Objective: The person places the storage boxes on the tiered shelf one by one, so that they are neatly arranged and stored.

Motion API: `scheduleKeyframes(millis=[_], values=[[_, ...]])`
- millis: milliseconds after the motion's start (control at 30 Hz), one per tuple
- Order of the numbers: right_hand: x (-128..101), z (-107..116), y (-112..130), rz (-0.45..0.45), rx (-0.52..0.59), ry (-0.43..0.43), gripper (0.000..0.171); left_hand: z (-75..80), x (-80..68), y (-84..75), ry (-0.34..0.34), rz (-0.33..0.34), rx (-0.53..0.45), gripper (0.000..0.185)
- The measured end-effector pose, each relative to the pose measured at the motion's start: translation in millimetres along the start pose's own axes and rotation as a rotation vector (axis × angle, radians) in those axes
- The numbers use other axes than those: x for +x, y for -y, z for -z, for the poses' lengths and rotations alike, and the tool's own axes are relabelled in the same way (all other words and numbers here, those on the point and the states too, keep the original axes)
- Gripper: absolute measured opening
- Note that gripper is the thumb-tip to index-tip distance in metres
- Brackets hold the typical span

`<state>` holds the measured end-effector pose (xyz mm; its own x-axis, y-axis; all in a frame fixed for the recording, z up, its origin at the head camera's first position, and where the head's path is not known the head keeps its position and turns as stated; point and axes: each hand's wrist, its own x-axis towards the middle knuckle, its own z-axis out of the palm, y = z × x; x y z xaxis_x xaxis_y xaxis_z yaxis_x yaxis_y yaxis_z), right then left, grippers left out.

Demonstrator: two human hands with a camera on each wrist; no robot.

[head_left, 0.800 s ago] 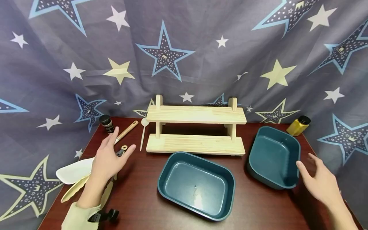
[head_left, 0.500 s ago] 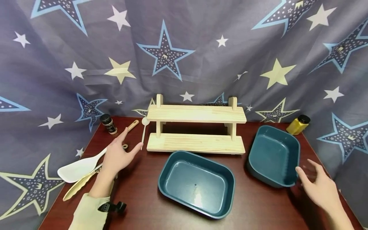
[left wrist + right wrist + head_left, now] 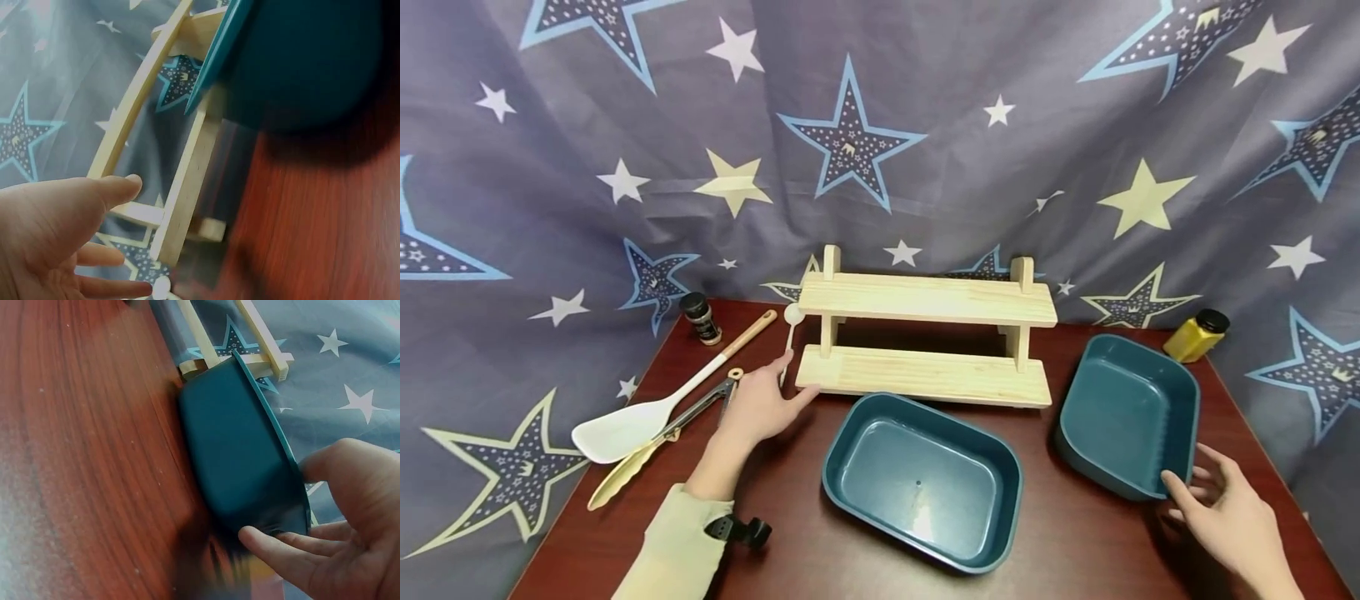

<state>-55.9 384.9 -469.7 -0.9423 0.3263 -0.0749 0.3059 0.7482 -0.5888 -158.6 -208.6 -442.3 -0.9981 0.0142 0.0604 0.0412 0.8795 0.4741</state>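
My left hand (image 3: 758,408) lies flat on the dark wood-grain worktop (image 3: 790,533), fingers straight and spread, touching the front corner of the pale pine rack (image 3: 925,333) — a slim white spoon (image 3: 790,329) lies just beside them. My right hand (image 3: 1232,521) curls its fingers round the near rim of the tilted teal tub (image 3: 1127,412), smooth plastic with rounded corners. A second tub (image 3: 922,479) sits flat between my hands. A spatula (image 3: 647,408) and tongs (image 3: 658,437) lie left; jar labels are unreadable.
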Motion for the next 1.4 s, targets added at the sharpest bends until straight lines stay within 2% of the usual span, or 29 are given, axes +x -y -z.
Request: scheduleKeyframes(millis=[200, 367, 467, 667, 833, 1033, 1333, 1400], values=[[1.0, 0.3, 0.7, -0.053, -0.029, -0.005, 0.086, -22.7, 17.2, -5.5, 0.019, 0.059, -0.071, 0.081], [4.1, -2.0, -0.1, -0.128, 0.149, 0.035, 0.083, -37.5, 22.6, -0.7, 0.001, 0.108, -0.16, 0.082], [7.3, -2.3, -0.4, -0.19, 0.268, 0.042, 0.079, -41.3, 23.4, 1.7, -0.021, 0.114, -0.197, 0.083], [11.7, 2.8, -1.6, -0.216, 0.36, 0.023, 0.073, -43.7, 25.9, 6.1, -0.045, 0.083, -0.231, 0.084], [13.1, 7.2, -2.1, -0.281, 0.306, -0.002, 0.065, -43.6, 26.1, 7.3, -0.016, 0.094, -0.244, 0.085], [17.1, 12.6, 1.0, -0.283, 0.151, -0.115, 0.058, -38.4, 27.0, 6.0, -0.014, 0.107, -0.246, 0.085], [17.4, 29.4, 5.6, -0.251, 0.147, -0.164, 0.056, -29.6, 23.7, 7.0, 0.017, 0.087, -0.144, 0.084], [16.8, 34.5, 4.4, -0.229, 0.194, -0.192, 0.055, -29.2, 24.8, 4.8, 0.029, 0.067, -0.127, 0.084]])
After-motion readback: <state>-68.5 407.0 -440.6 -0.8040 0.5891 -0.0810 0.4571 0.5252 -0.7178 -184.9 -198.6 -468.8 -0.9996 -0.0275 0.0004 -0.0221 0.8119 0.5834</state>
